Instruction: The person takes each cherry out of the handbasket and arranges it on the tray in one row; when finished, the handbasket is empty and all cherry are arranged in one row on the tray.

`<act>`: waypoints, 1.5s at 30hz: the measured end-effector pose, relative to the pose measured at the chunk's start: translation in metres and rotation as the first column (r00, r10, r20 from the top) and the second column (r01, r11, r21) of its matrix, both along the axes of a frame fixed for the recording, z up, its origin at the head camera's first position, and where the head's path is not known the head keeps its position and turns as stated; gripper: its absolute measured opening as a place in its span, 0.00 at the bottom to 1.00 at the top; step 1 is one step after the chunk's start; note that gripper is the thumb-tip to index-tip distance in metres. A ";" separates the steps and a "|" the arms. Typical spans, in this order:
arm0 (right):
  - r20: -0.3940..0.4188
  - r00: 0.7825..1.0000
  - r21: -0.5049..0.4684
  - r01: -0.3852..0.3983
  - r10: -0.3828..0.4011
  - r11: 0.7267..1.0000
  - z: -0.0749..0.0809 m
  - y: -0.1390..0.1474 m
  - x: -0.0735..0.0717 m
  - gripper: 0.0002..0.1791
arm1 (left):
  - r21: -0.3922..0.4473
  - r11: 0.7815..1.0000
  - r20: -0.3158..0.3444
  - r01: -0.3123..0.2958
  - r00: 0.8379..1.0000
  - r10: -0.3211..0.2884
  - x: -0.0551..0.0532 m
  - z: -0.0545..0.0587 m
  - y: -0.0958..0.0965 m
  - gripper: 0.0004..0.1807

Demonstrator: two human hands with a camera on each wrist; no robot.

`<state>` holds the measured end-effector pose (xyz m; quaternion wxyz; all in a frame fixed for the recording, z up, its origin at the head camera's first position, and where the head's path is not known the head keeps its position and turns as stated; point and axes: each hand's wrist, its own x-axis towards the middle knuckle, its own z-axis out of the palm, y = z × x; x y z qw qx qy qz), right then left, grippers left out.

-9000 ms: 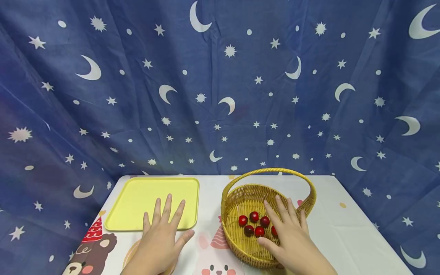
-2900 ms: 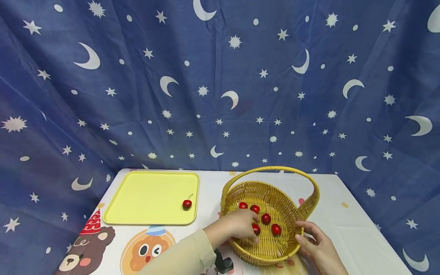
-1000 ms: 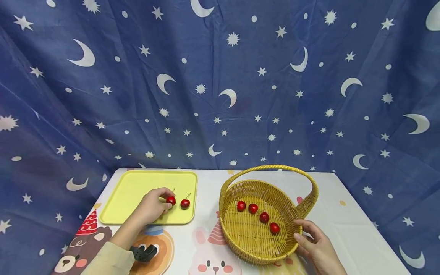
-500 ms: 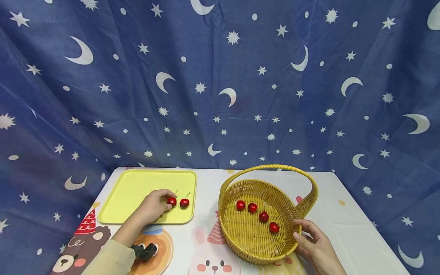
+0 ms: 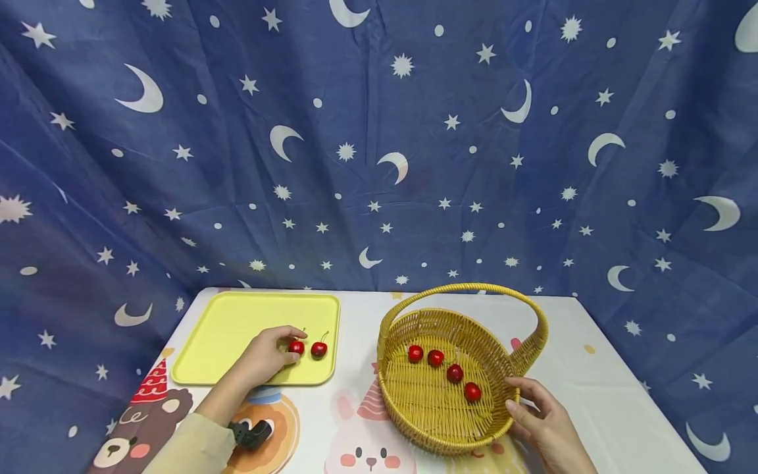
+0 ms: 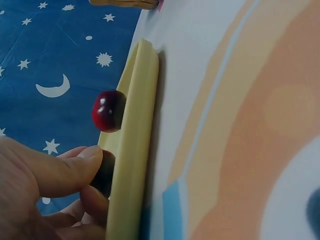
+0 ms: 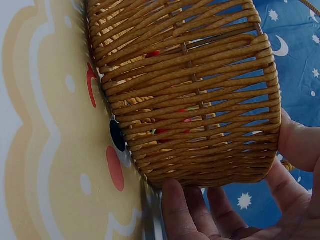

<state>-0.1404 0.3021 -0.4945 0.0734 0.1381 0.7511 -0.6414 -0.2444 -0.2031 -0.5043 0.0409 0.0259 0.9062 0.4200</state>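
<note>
The left hand [image 5: 265,355] reaches over the tray [image 5: 249,315], which lies to the left of the basket [image 5: 408,429] and apart from it. Its forearm, in a pale sleeve [image 5: 192,449], comes in from the near edge and slants up and away; a black device [image 5: 251,434] sits at the wrist. The back of the hand faces upward, and the thumb and a finger close in a pinch on one cherry [image 5: 296,347], the other fingers bent in behind. The tray's rim hides the fruit's lower part in the left wrist view, so whether it bears on the tray is hard to say. A second cherry [image 5: 318,350] rests on the tray just beside the pinched one, on the side toward the basket, its stem pointing up.

The right hand [image 5: 547,421] is at the basket's near right side, its forearm coming from the near edge. Thumb and index finger lie at the basket's rim, while the remaining fingers bend against the outer wall lower down, so the hand grips the weave from outside.

Inside the basket, four cherries [image 5: 435,358] form a slanting row from back left to front right. The handle [image 5: 474,287] arches above the basket.
</note>
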 end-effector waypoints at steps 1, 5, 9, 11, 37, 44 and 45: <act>0.000 1.000 0.001 0.000 0.000 1.000 0.000 -0.001 0.000 0.28 | -0.006 1.000 -0.003 -0.001 1.000 0.001 0.000 0.000 0.000 0.22; -0.007 1.000 0.004 -0.006 0.006 1.000 0.000 -0.002 0.000 0.28 | -0.080 0.997 -0.077 -0.016 0.997 0.010 0.006 0.010 0.002 0.23; -0.004 1.000 0.002 -0.008 0.008 1.000 -0.001 -0.002 -0.001 0.28 | -0.136 0.990 -0.217 -0.022 0.976 -0.008 0.022 0.037 0.024 0.23; 0.001 1.000 0.002 -0.006 0.006 1.000 -0.001 -0.001 -0.001 0.28 | -0.119 0.993 -0.280 0.025 0.958 -0.057 0.032 0.053 0.042 0.22; -0.018 1.000 -0.007 -0.020 0.020 1.000 -0.002 0.000 0.002 0.28 | -0.117 0.790 -0.003 0.602 0.795 -0.606 0.025 0.034 0.259 0.30; -0.020 0.999 0.019 -0.030 0.030 0.999 -0.002 0.002 0.000 0.28 | -0.360 0.680 0.085 0.639 0.748 -0.658 0.025 0.024 0.273 0.38; -0.019 0.999 0.020 -0.032 0.033 0.999 -0.003 0.001 0.000 0.27 | -0.379 0.667 0.089 0.642 0.743 -0.664 0.026 0.024 0.273 0.37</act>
